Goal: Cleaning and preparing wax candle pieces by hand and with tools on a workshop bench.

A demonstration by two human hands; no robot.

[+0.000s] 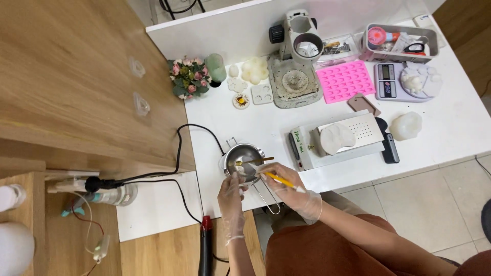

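Both my hands wear thin clear gloves and meet over a small steel melting pot point(246, 155) near the white table's front edge. My left hand point(231, 200) holds a small pale piece at the pot's rim. A yellow pencil-like tool point(279, 179) is gripped in my right hand point(291, 188), its tip pointing at the piece and the pot. A wooden stick point(255, 161) lies across the pot. The pot's wire handle point(270, 200) sticks out over the table edge toward me.
A white box-shaped device point(337, 139) with a pale mould on top sits right of the pot. Farther back are a microscope stand point(299, 56), a pink silicone mould point(346, 81), a scale point(404, 82), flowers point(188, 76) and white moulds. A black cable point(179, 148) runs left.
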